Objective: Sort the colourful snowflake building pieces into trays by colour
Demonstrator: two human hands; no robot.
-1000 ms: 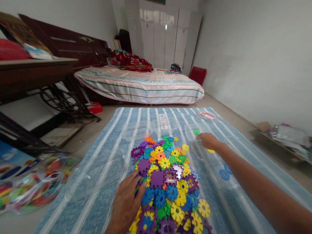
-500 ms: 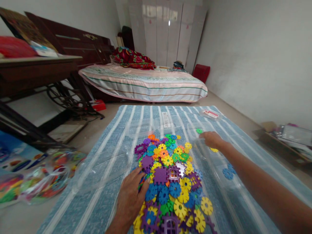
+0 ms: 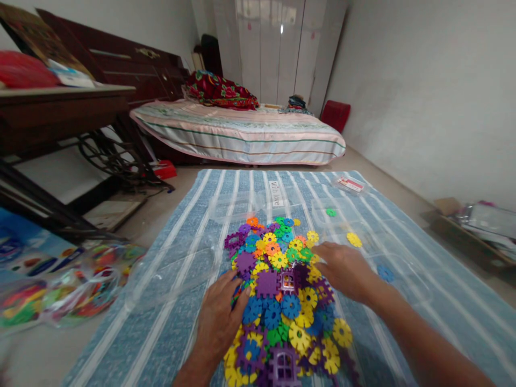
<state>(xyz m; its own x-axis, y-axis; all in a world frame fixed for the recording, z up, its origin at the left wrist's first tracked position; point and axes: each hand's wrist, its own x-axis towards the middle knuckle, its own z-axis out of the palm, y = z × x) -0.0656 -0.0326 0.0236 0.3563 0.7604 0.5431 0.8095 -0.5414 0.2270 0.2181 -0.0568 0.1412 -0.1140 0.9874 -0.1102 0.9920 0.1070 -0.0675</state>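
Observation:
A heap of colourful gear-shaped plastic pieces [image 3: 282,290] lies on a blue striped mat [image 3: 193,215]. My left hand [image 3: 220,314] rests flat on the heap's left edge, fingers spread over the pieces. My right hand [image 3: 342,269] lies palm down on the heap's right side, fingers among the pieces; I cannot tell whether it holds one. To the right, clear plastic containers [image 3: 397,269] sit on the mat, with a green piece [image 3: 330,212], a yellow piece [image 3: 353,239] and a blue piece [image 3: 385,273] lying apart in them.
More clear plastic trays [image 3: 169,269] lie left of the heap. A bag of colourful toys [image 3: 60,293] sits on the floor at left. A sewing-machine table [image 3: 60,113] stands at left, a bed [image 3: 237,134] behind the mat, a cardboard box [image 3: 475,226] at right.
My right hand has drawn back from the far right container to the heap's right side, leaving the yellow piece uncovered. The left hand stays on the heap.

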